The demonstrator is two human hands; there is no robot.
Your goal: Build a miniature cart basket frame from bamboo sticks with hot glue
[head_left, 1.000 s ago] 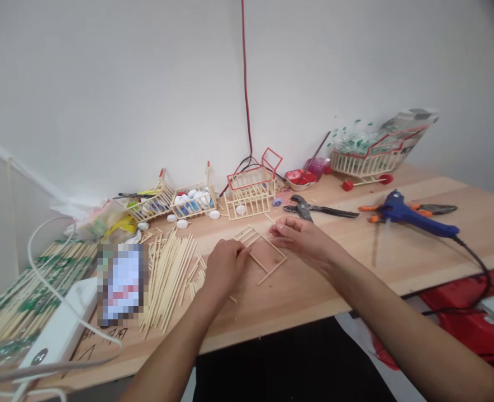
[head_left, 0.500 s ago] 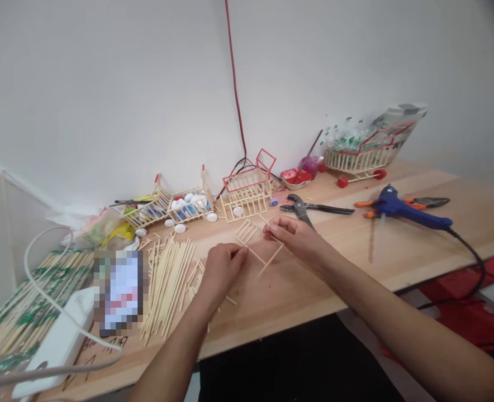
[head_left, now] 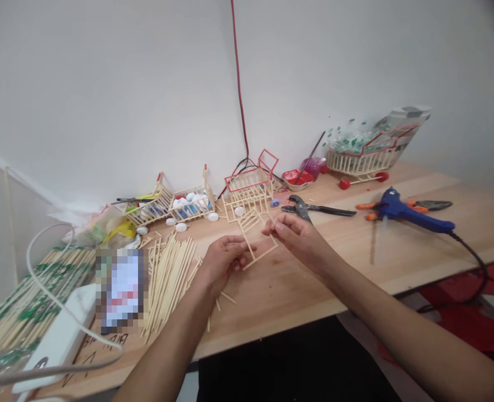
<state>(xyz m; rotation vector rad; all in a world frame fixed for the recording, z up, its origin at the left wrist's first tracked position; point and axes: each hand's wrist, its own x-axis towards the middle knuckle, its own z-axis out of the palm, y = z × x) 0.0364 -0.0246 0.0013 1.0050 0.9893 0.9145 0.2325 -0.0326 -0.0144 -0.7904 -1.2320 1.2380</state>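
Note:
A small frame of thin wooden sticks (head_left: 260, 261), with several short crossbars at its far end, is held tilted above the table between my hands. My right hand (head_left: 292, 237) pinches its right side between thumb and fingers. On the other side, my left hand (head_left: 227, 258) has curled fingers closed at the frame's left stick; the exact contact is partly hidden. Loose long sticks (head_left: 169, 285) lie left of my left hand, with short cut pieces (head_left: 228, 297) close by. Just behind the frame stands a stick-built cart (head_left: 249, 192) with red-painted edges.
Pliers (head_left: 322, 210), a blue glue gun (head_left: 414, 215) and orange-handled pliers (head_left: 435, 205) lie to the right. Behind are a red paint dish (head_left: 297, 178) and more small carts (head_left: 192, 205), (head_left: 360, 164) along the wall. A phone (head_left: 122, 290) and white power strip (head_left: 58, 340) lie left.
The stick frame has turned, and its near end has swung left. My left hand has shifted from a pinch beside the frame to its left stick; my right hand stays on it.

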